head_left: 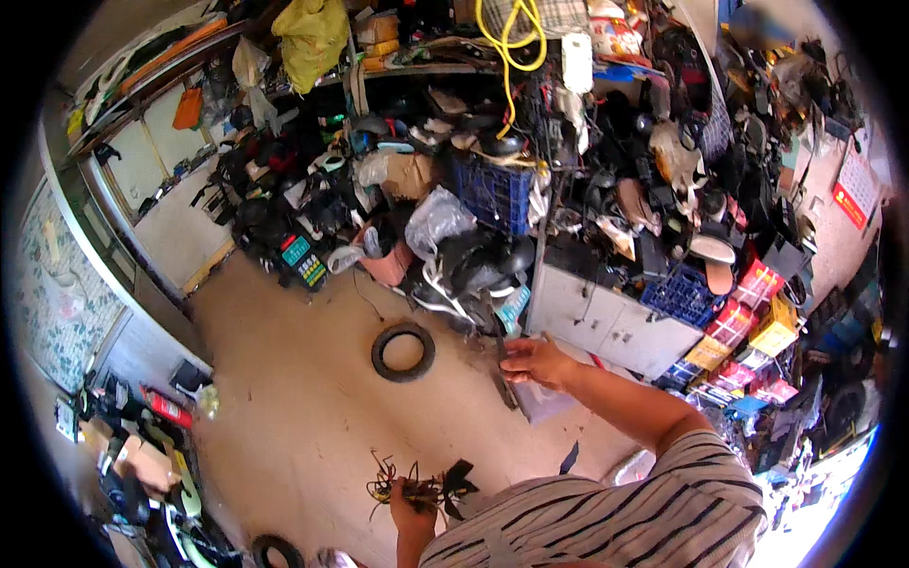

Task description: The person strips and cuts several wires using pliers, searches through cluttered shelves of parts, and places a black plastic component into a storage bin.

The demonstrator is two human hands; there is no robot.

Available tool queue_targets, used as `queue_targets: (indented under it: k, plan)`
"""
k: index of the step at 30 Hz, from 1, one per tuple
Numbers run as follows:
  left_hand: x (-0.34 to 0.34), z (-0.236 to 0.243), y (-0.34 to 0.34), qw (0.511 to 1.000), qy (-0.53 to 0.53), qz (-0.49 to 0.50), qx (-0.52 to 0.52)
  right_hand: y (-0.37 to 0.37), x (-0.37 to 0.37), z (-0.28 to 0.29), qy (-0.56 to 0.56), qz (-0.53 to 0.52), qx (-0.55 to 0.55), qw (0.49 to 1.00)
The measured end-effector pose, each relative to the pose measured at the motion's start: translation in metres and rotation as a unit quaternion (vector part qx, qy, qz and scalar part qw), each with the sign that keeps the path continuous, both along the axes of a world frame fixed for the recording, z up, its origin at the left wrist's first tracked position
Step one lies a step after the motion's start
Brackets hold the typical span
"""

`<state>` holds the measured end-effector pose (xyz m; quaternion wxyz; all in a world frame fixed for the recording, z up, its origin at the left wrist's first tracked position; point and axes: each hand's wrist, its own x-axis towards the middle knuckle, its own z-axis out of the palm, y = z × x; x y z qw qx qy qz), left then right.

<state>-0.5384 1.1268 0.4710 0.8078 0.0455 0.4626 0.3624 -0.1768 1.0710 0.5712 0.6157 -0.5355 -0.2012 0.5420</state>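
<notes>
Left grip (412, 509), in the head view, is wrapped around a tangled bundle of wires (422, 488) above the tan floor (294, 379); the right grip (537, 363) has its fingers bent at a long dark strip (510, 394), though whether they pinch it I cannot tell. Good handling probably means gathering the loops snugly so loose ends don't snag. The bundle looks messy, yellowish and black, ends sticking out, with a flat dark piece (460, 475) at its right.
</notes>
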Motion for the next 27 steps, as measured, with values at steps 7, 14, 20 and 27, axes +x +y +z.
queue_targets:
  k: [7,14,20,27]
  plan:
    - [0.003,0.049,0.121,0.999,0.029,0.033,0.008,0.124,0.021,0.074,-0.178,-0.036,0.061,0.981]
    - [0.035,0.003,0.227,0.999,0.024,0.04,-0.002,0.224,0.091,0.117,-0.284,-0.08,0.145,0.945]
    - [0.08,-0.022,0.351,0.948,-0.196,-0.166,0.188,0.305,0.167,0.172,-0.369,-0.212,0.201,0.883]
    - [0.182,0.057,0.482,0.979,-0.131,-0.075,0.135,0.382,0.27,0.26,-0.452,-0.348,0.238,0.786]
